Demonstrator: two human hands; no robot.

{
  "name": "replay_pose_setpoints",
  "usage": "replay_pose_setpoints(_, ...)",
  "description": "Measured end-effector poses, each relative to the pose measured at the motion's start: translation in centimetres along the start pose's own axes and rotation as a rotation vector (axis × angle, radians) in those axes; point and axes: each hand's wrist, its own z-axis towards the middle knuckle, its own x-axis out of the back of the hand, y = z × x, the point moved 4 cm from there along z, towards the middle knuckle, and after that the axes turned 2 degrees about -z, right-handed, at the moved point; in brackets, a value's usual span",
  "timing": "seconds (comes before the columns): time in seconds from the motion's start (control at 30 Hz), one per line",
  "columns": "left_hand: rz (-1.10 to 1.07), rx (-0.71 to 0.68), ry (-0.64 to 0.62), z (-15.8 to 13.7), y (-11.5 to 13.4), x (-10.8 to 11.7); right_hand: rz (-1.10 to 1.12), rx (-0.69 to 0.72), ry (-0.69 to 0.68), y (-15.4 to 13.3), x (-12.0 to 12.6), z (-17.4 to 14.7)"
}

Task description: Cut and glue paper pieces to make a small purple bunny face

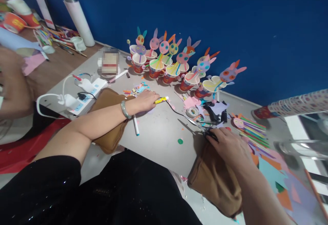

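Observation:
My left hand (148, 100), with a bangle on its wrist, is closed at the fingers round a yellow marker-like tube (161, 100) with a white end. A white pen with a teal tip (135, 125) lies below that wrist. At the right, my right hand (225, 143) grips the black handles of scissors (194, 124), their metal blades pointing up and left, apart. Below the blades sits a green paper circle (180, 141). Brown cloth cushions (217, 180) lie under both forearms. A thin black cord runs between the yellow tube and the scissors.
Paper cups with paper rabbit figures (169, 71) stand along the blue wall. A tape roll (192, 111) lies among scraps. At the left are a power strip (89, 97) and another person's arm (15, 81). Stacked cups (294, 105) and coloured paper (271, 168) are at the right.

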Motion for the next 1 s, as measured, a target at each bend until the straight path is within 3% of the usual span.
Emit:
replay_pose_setpoints(0.37,-0.022,0.051,0.021,0.6,0.1,-0.7,0.077,-0.068,-0.063,0.6,-1.3,0.7)
replay_pose_setpoints(0.63,-0.221,-0.082,-0.034,0.8,-1.5,0.7,0.216,-0.033,-0.128,1.7,-2.6,1.0)
replay_pose_setpoints(0.73,-0.199,-0.074,-0.113,0.4,-2.2,1.1,0.213,-0.006,-0.029,1.4,-1.6,0.8)
replay_pose_setpoints(0.87,-0.111,-0.117,-0.210,-0.2,-2.1,1.0,0.206,-0.019,0.235,0.3,0.7,0.7)
replay_pose_setpoints(1.0,-0.090,-0.160,-0.218,-0.3,-1.7,0.8,0.210,0.064,0.269,-1.7,1.5,1.6)
